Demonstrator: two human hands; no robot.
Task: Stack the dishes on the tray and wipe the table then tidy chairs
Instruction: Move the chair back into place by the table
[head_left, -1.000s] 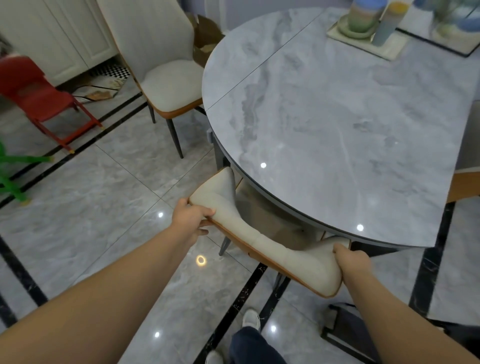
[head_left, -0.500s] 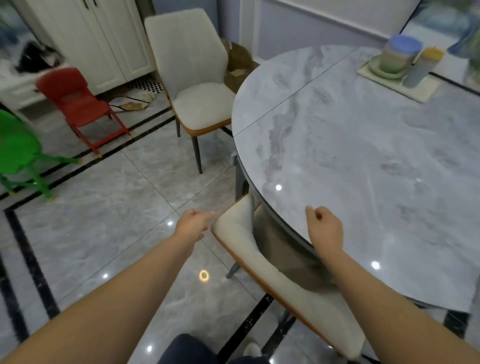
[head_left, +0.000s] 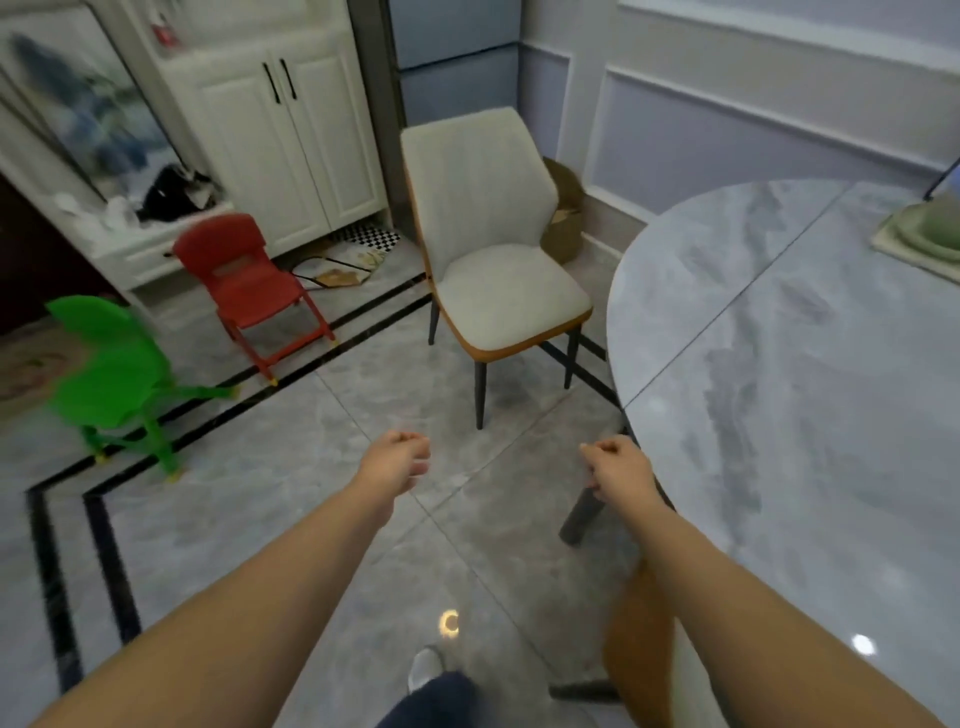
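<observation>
with both hands out in front and holding nothing, this looks like the chair-tidying part of the job. the left hand (head_left: 397, 460) is loosely curled, fingers (head_left: 410, 439) half closed on air, and the right hand (head_left: 615, 467) is the same, hanging just beside the rim of the bench (head_left: 779, 415).

the thing to deal with looks to be the white chair (head_left: 493, 260) with the orange trim. it stands upright on the floor, off the curved end of the bench and clear of it, seat turned toward the bench but not tucked under. another chair with an orange back (head_left: 631, 644) is right up against the bench near the right forearm, mostly hidden, so i'd guess that one is sorted.

handling-wise: padded seat and back, thin dark metal legs, so probably medium weight, stiff frame, soft surface. i'd grab the top corners of the backrest, one hand each side, since the shell edge gives something firm to hold. the glossy tile floor will likely let the legs slide, maybe scrape, so a slight lift seems safer than a shove.

the dishes on the tray (head_left: 914, 244) sit at the far edge of the bench, and its marble top looks bare otherwise.

the little red chair (head_left: 244, 280) and green chair (head_left: 114, 374) stand further from the bench, near the cabinet.
</observation>
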